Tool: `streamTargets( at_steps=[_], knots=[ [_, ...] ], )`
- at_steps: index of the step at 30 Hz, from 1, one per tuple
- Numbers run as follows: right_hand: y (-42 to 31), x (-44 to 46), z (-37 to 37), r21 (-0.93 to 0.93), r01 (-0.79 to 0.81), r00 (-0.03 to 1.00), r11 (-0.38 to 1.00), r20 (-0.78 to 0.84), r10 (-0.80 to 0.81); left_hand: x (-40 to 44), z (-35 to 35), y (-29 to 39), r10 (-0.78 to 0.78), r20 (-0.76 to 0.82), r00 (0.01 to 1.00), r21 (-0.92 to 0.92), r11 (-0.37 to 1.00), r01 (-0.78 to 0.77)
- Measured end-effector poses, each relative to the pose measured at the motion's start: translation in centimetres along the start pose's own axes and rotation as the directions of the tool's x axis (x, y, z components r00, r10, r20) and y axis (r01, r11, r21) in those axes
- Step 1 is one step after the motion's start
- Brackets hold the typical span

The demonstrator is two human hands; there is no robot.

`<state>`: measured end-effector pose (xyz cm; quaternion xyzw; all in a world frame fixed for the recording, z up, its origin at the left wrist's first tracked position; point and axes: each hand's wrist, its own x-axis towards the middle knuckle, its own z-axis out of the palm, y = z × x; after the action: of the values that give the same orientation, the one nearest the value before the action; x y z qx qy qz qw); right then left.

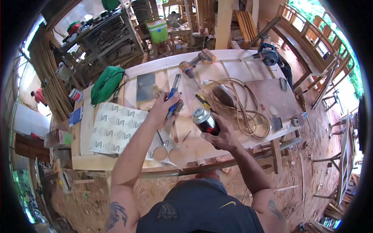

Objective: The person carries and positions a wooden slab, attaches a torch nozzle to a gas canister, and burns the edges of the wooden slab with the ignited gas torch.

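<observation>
A can [207, 123] is sitting in the right hand [222, 134], held up over the near side of the table [86, 161], its fingers and thumb wrapped around the dark body. The can's long axis is slanting, with the silver top pointing away from the person and toward the left. That top is facing the left hand [160, 110], which is gripping a blue torch [172, 93], thumb along the body. The torch is lying up and to the left of the can, its metal tube pointing away from the person; can and torch are standing apart, with a short gap between them. Each hand is nearest to its own piece.

The left fingers are covering the torch's lower part, and a dark metal fitting beside them is hard to make out. The right hand is hiding much of the can's label and part of its base.

Farther out, a yellow-and-black tool [203, 101] is lying just beyond the can, beside a brown object [223, 96] that I cannot identify. A printed sheet [116, 126] is spreading below the left forearm, a green bag [108, 84] is resting past it, and a drill [198, 63] is lying toward the far edge.
</observation>
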<state>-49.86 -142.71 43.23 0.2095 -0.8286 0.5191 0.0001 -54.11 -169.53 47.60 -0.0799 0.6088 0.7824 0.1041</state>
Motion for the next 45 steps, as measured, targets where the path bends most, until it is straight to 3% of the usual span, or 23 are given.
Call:
streamTargets(
  at_steps=[7, 14, 18, 21, 27, 31, 34, 40, 42, 45],
  knots=[
    [-6.4, -1.5, 2.5, -0.079, 0.222, 0.974, 0.972, 0.059, -0.218, -7.7, -0.7, 3.0, 0.024, -0.025, 0.999, 0.101, 0.995, -0.021],
    [-10.0, -2.8, 3.2, -0.081, 0.183, 0.975, 0.98, 0.14, -0.171, -11.3, -1.6, 4.5, 0.152, 0.033, 0.988, 0.367, 0.918, -0.153],
    [-11.0, -3.3, 3.2, -0.086, 0.151, 0.977, 0.985, 0.167, -0.136, -12.5, -1.6, 5.3, 0.156, 0.038, 0.987, 0.416, 0.896, -0.158],
    [-11.4, -3.5, 3.4, -0.085, 0.128, 0.975, 0.988, 0.194, -0.11, -12.0, -2.2, 4.9, 0.271, 0.056, 0.961, 0.518, 0.815, -0.26],
    [-12.1, -4.2, 3.9, -0.049, 0.115, 0.975, 0.992, 0.196, -0.103, -13.5, -1.9, 5.5, 0.225, 0.043, 0.974, 0.534, 0.818, -0.212],
    [-12.1, -4.8, 4.6, -0.083, 0.111, 0.978, 0.99, 0.187, -0.094, -13.4, -2.5, 5.0, 0.278, 0.067, 0.958, 0.613, 0.746, -0.26],
    [-12.1, -5.0, 5.0, -0.051, 0.187, 0.974, 0.981, 0.139, -0.179, -14.3, -2.1, 5.6, 0.257, 0.074, 0.964, 0.61, 0.753, -0.247],
    [-12.7, -5.4, 5.7, -0.306, 0.408, 0.904, 0.86, 0.006, -0.427, -14.0, -2.8, 4.8, 0.346, 0.104, 0.932, 0.66, 0.677, -0.325],
    [-12.4, -5.5, 5.6, -0.283, 0.383, 0.92, 0.88, 0.031, -0.39, -14.9, -2.2, 5.1, 0.314, 0.075, 0.946, 0.656, 0.7, -0.284],
    [-12.2, -5.8, 5.9, -0.289, 0.383, 0.919, 0.877, 0.019, -0.395, -14.8, -2.2, 4.3, 0.432, 0.122, 0.893, 0.628, 0.663, -0.407]
  ],
)
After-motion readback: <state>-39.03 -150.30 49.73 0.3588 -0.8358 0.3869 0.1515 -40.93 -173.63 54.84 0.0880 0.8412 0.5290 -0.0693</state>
